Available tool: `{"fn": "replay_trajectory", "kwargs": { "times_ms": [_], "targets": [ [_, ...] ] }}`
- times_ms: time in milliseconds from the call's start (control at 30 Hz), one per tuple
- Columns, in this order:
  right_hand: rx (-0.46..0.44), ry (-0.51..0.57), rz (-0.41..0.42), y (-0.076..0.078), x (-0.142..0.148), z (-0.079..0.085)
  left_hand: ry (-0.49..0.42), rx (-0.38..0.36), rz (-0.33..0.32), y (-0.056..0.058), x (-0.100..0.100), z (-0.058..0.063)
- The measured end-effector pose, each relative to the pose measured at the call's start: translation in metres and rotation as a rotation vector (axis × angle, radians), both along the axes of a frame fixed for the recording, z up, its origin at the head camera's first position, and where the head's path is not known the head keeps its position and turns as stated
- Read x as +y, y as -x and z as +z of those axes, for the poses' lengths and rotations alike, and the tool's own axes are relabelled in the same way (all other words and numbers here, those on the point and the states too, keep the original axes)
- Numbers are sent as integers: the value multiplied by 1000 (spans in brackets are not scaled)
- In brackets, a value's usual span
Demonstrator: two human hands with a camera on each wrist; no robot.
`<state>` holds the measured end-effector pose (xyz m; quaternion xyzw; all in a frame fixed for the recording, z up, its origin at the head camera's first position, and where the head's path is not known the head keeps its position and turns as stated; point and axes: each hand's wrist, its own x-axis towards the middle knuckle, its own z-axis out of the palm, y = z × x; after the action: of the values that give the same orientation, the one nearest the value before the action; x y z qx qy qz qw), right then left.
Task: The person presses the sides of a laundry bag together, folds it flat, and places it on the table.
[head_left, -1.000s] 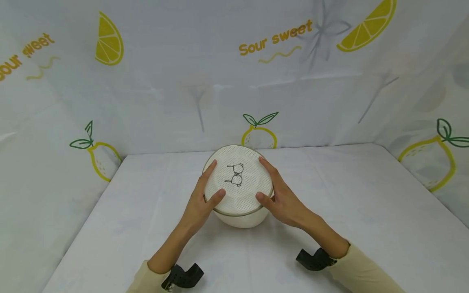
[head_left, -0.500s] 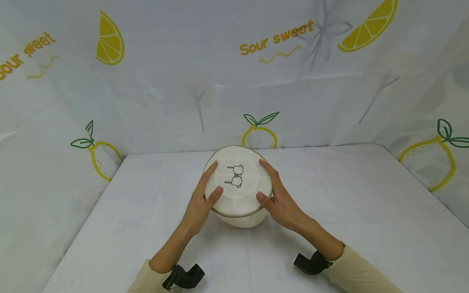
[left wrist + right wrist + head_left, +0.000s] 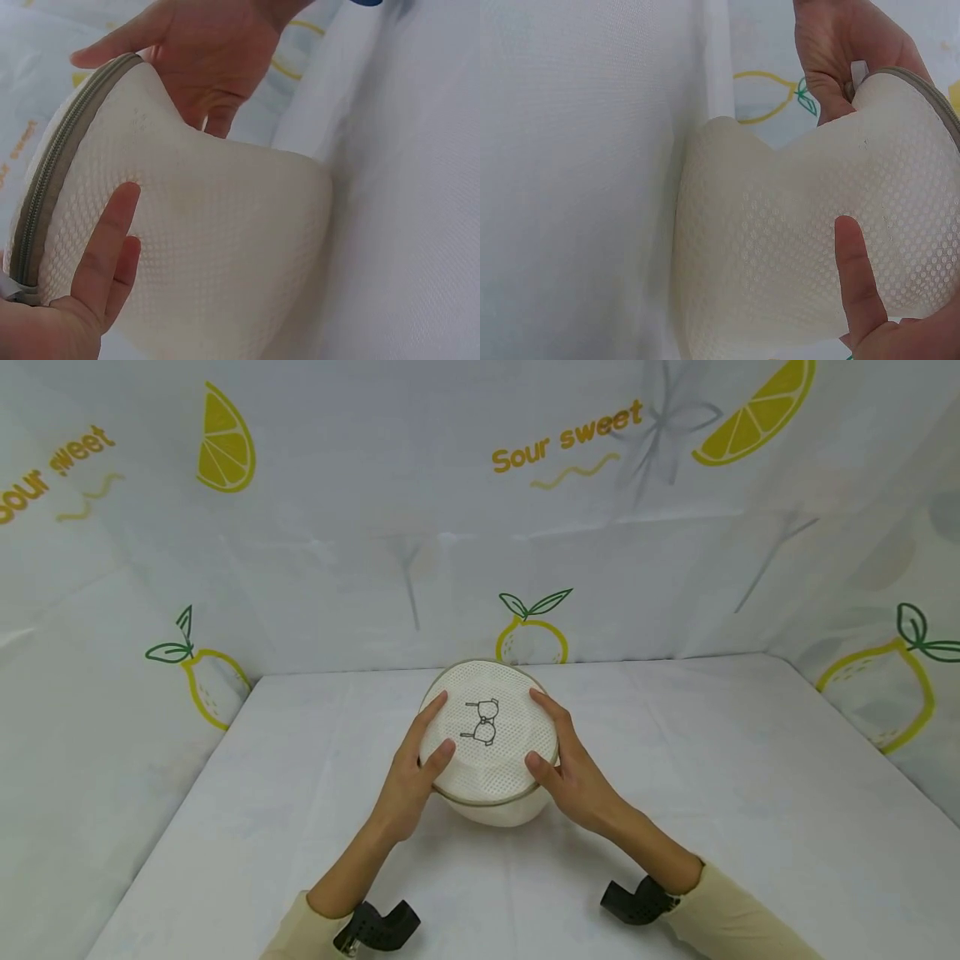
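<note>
A round, cream mesh laundry bag [image 3: 491,768] stands on the white-covered table, its top bearing a black line drawing of a bra. My left hand [image 3: 408,777] grips its left edge and my right hand [image 3: 573,777] its right edge. Both thumbs lie on the top, while fingers reach round the mesh side. A greyish-green zipper [image 3: 64,142] rings the upper rim and looks closed along the part in the left wrist view. Its pale pull tab [image 3: 859,73] shows beside the left hand in the right wrist view. The side wall is dented inward. What the bag contains cannot be seen.
White cloth covers the table [image 3: 697,760]. Behind it and at both sides hangs a white curtain [image 3: 337,585] printed with lemons and "Sour sweet". Black camera mounts [image 3: 378,927] sit on both wrists, just above the tabletop.
My left thumb has slid slightly left across the top of the bag. The right forearm has shifted a little left and down. Both hands keep hold of the bag, which has barely moved.
</note>
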<state>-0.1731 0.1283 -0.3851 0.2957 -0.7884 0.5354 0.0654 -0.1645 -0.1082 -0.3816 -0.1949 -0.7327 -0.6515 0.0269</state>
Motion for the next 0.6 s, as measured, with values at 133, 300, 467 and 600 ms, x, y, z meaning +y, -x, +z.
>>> {"fn": "replay_trajectory", "kwargs": {
  "times_ms": [133, 300, 467, 600],
  "targets": [
    [18, 5, 1, 1, -1, -2, -104, -41, -60, 0, 0, 0],
    [28, 6, -9, 1, -2, -3, -205, -84, -127, -1, 0, 0],
    [25, 5, -8, 1, -2, -4, -240, -115, -166, 0, -1, 0],
    [21, -2, -9, 1, -1, -4, -250, -125, -180, 0, -1, 1]
  ]
}}
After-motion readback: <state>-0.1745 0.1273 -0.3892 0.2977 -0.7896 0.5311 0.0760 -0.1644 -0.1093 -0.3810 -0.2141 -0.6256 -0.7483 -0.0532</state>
